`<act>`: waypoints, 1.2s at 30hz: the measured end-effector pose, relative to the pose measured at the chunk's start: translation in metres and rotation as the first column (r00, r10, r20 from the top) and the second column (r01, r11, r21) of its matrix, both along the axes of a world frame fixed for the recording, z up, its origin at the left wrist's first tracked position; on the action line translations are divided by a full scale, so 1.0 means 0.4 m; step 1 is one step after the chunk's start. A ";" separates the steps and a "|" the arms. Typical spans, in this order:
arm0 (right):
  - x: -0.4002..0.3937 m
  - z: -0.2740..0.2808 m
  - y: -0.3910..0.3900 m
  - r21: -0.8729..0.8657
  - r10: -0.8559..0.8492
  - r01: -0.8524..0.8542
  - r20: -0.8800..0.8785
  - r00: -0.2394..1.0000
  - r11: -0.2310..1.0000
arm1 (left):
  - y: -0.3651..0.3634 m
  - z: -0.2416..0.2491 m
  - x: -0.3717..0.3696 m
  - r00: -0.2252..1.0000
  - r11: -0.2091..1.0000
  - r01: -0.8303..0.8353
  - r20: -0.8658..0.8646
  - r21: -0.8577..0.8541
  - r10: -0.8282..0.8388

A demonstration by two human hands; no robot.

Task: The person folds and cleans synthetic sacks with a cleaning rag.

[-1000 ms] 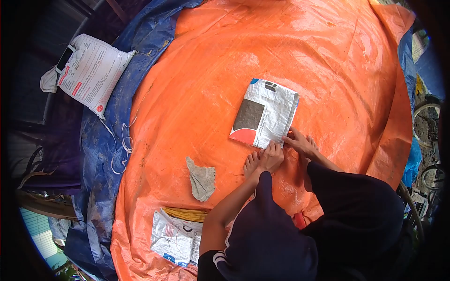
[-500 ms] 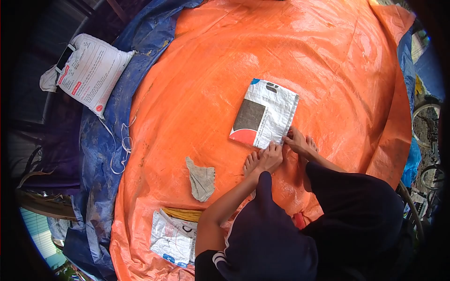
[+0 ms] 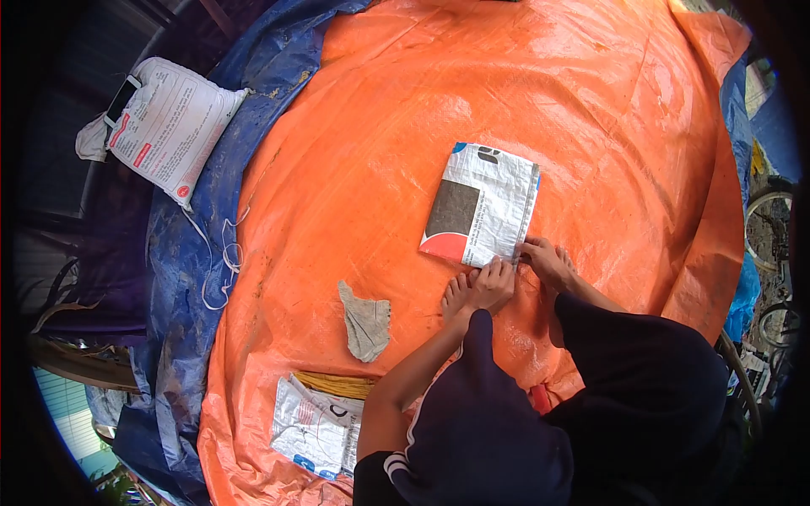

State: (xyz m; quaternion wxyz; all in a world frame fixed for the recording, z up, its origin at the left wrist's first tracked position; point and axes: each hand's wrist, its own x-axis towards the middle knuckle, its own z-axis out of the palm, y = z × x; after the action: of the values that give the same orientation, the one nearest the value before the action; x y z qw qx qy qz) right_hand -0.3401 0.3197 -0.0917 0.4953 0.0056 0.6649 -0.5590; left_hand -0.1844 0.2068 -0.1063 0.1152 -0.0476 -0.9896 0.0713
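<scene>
A folded woven plastic sack (image 3: pixel 498 202), white with black, red and blue print, lies flat on the orange tarp (image 3: pixel 354 194). At its near edge, my left hand (image 3: pixel 491 285) has its fingers bent and pressed together on the sack. My right hand (image 3: pixel 547 261) pinches the near right corner, thumb and fingertips close together. Both bare feet are beside the hands, partly covered by them. Left of my left hand, a crumpled grey-beige piece of cloth (image 3: pixel 366 325) rests on the tarp.
Several folded white sacks (image 3: pixel 308 426) and a yellow bundle (image 3: pixel 336 384) lie near my left arm. A filled white bag (image 3: pixel 173 126) with a loose cord stands on the blue tarp (image 3: pixel 181 253) at the left. A bicycle wheel (image 3: pixel 766 223) shows at the right edge.
My right hand has shifted slightly right along the sack's near corner. My left hand stays at the near edge. The whole view has shifted a little.
</scene>
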 end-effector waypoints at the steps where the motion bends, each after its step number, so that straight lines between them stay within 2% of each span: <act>1: 0.003 0.002 0.001 -0.040 -0.032 0.033 0.024 0.999 0.999 | -0.003 0.014 -0.003 1.000 1.000 0.015 -0.018 0.002 -0.015; 2: 0.006 0.006 0.000 -0.080 -0.064 0.068 0.050 0.997 0.994 | -0.008 0.029 -0.004 0.997 0.998 0.042 -0.064 0.043 -0.040; 4: 0.026 0.075 -0.020 -0.012 -0.096 0.095 -0.068 0.993 0.995 | -0.019 0.061 -0.008 0.984 0.987 0.105 -0.155 0.119 -0.086; 5: 0.034 0.111 -0.029 0.020 -0.108 0.111 -0.126 0.986 0.994 | -0.014 0.056 -0.015 0.983 0.966 0.104 -0.175 0.238 -0.063; 7: 0.032 0.155 -0.046 0.238 0.069 0.035 -0.413 0.908 0.971 | -0.001 0.059 -0.035 0.979 0.880 0.103 -0.204 0.463 -0.008; 8: 0.025 0.163 -0.056 0.348 0.175 0.023 -0.527 0.832 0.937 | -0.006 0.070 -0.046 0.990 0.811 0.064 -0.140 0.582 0.022; 10: -0.030 0.068 -0.047 0.244 0.132 0.055 -0.684 0.718 0.968 | -0.024 0.108 -0.083 0.998 0.629 -0.034 -0.003 0.777 0.058; 11: -0.054 0.034 -0.045 0.192 0.105 0.064 -0.752 0.651 0.979 | -0.042 0.126 -0.104 0.988 0.656 -0.005 -0.097 0.755 0.119; 12: -0.059 0.082 -0.068 0.068 0.028 0.052 -0.834 0.551 0.996 | -0.068 0.144 -0.126 0.965 0.682 0.022 -0.193 0.731 0.175; 13: -0.066 0.141 -0.081 0.127 0.111 -0.002 -0.860 0.498 0.992 | -0.092 0.168 -0.149 0.930 0.709 0.048 -0.290 0.703 0.225; 15: -0.084 0.257 -0.093 0.252 0.269 -0.096 -0.888 0.372 0.963 | -0.141 0.261 -0.179 0.890 0.807 0.108 -0.418 0.580 0.182; 16: -0.098 0.304 -0.094 0.266 0.310 -0.189 -0.912 0.268 0.945 | -0.160 0.303 -0.188 0.865 0.849 0.131 -0.477 0.511 0.153; 18: -0.116 0.385 -0.094 0.313 0.353 -0.362 -0.934 0.050 0.878 | -0.178 0.361 -0.199 0.858 0.899 0.201 -0.513 0.390 0.031; 21: -0.113 0.492 -0.099 0.572 0.512 -0.424 -0.819 -0.258 0.702 | -0.200 0.377 -0.208 0.848 0.926 0.265 -0.523 0.271 -0.090; 24: -0.099 0.524 -0.093 0.646 0.554 -0.456 -0.762 -0.335 0.612 | -0.208 0.380 -0.204 0.836 0.944 0.247 -0.540 0.217 -0.095; 26: -0.096 0.510 -0.087 0.662 0.511 -0.506 -0.749 -0.422 0.553 | -0.195 0.339 -0.183 0.883 0.963 0.174 -0.465 0.204 -0.062; 27: -0.089 0.495 -0.083 0.668 0.531 -0.502 -0.743 -0.408 0.549 | -0.193 0.324 -0.175 0.905 0.972 0.137 -0.423 0.193 -0.043; 28: -0.079 0.480 -0.078 0.673 0.548 -0.498 -0.737 -0.395 0.547 | -0.195 0.314 -0.177 0.876 0.971 0.163 -0.478 0.173 -0.062; 30: -0.060 0.467 -0.066 0.683 0.582 -0.478 -0.726 -0.366 0.553 | -0.184 0.291 -0.158 0.921 0.985 0.108 -0.387 0.134 -0.048; 31: -0.052 0.458 -0.061 0.660 0.564 -0.439 -0.751 -0.345 0.610 | -0.179 0.281 -0.149 0.939 0.990 0.082 -0.341 0.116 -0.038; 33: -0.042 0.441 -0.049 0.607 0.525 -0.351 -0.794 -0.306 0.713 | -0.183 0.277 -0.155 0.911 0.986 0.097 -0.412 0.139 -0.032; 36: -0.044 0.456 -0.029 0.503 0.488 -0.118 -0.862 -0.136 0.856 | -0.187 0.291 -0.155 0.899 0.973 0.093 -0.439 0.210 0.008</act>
State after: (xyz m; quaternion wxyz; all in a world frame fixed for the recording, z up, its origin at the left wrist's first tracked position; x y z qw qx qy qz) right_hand -0.3575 0.3083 0.0909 -0.0261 -0.4890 0.8567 -0.1620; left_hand -0.2465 0.1320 0.0102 0.3403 -0.0388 -0.9389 -0.0351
